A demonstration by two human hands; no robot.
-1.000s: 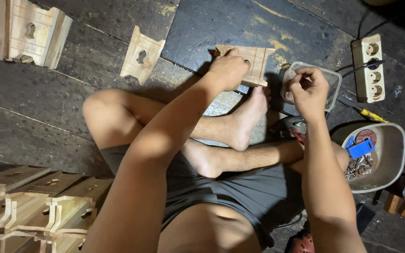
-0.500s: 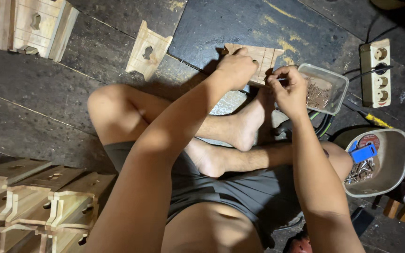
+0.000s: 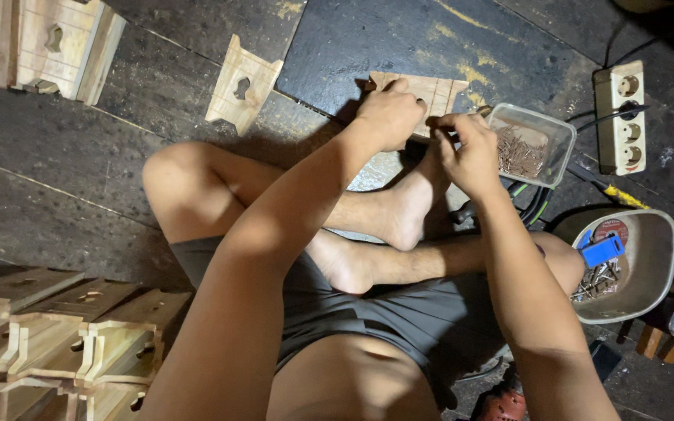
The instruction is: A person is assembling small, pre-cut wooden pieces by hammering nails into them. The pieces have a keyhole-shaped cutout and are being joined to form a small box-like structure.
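Observation:
I sit cross-legged on a dark plank floor. My left hand (image 3: 390,113) presses down on a small flat wooden piece (image 3: 434,90) lying just beyond my foot. My right hand (image 3: 471,152) is next to it, fingertips pinched together at the piece's near edge on what looks like a small nail, too small to see clearly. A clear plastic container of nails (image 3: 532,144) stands just right of my right hand.
A similar wooden piece with a cut-out (image 3: 242,86) lies to the left. Stacks of wooden parts sit at top left (image 3: 40,39) and bottom left (image 3: 56,343). A power strip (image 3: 620,117), a grey bowl of screws (image 3: 649,296) and a yellow-handled tool (image 3: 626,196) are on the right.
My right hand has left the nail container and moved left to the wooden piece's edge. My left hand has stayed on the piece. The view has shifted slightly.

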